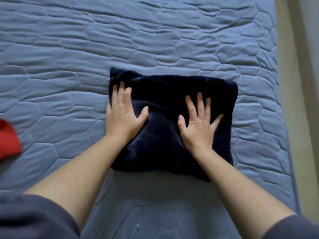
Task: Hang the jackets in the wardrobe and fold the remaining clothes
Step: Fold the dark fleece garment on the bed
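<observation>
— Navy garment [172,94], where was it?
— Folded square on the blue bed [69,49]. Left hand [124,116] and right hand [200,128] pressed flat on it, fingers spread wide.

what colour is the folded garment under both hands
Dark navy, almost black: the folded garment lies on the blue quilted mattress, seen in the head view.

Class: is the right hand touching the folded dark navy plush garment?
Touching. Head view: the right hand lies flat, fingers spread, on the navy plush garment.
</observation>
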A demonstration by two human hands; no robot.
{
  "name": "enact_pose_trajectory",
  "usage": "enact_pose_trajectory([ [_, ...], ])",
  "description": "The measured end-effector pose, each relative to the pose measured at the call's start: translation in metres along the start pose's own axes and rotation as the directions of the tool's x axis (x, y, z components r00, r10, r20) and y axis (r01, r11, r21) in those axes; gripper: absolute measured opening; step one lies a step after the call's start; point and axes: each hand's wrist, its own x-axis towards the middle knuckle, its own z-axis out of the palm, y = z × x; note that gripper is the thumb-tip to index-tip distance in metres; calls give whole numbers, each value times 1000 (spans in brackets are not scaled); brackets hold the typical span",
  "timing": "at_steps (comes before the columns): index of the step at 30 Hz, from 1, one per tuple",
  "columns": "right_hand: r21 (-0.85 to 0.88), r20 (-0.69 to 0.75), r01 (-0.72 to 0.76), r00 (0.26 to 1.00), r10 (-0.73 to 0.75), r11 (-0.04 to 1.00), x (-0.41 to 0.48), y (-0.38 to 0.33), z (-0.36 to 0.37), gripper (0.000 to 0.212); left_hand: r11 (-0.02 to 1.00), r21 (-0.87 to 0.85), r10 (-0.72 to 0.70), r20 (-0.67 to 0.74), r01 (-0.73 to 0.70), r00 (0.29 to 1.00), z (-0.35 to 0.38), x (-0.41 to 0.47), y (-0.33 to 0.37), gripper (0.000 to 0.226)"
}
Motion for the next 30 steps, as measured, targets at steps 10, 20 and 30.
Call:
enact_pose_trajectory([
  [10, 625, 718, -766, 640, 275, 151, -28, 55, -77, 33, 224, -497, -263, 798, 838, 543, -57, -53, -21, 59],
  [20, 673, 735, -734, 678, 34, 94, -97, -11, -276, 32, 138, -667, -255, 690, 732, 677, -270, -124, 49, 16],
  [30, 818, 572, -428, 673, -469, 384, -193, -134, -523, 18, 76, -978, -449, 141, 195, 882, -560, -349, 126, 31],
])
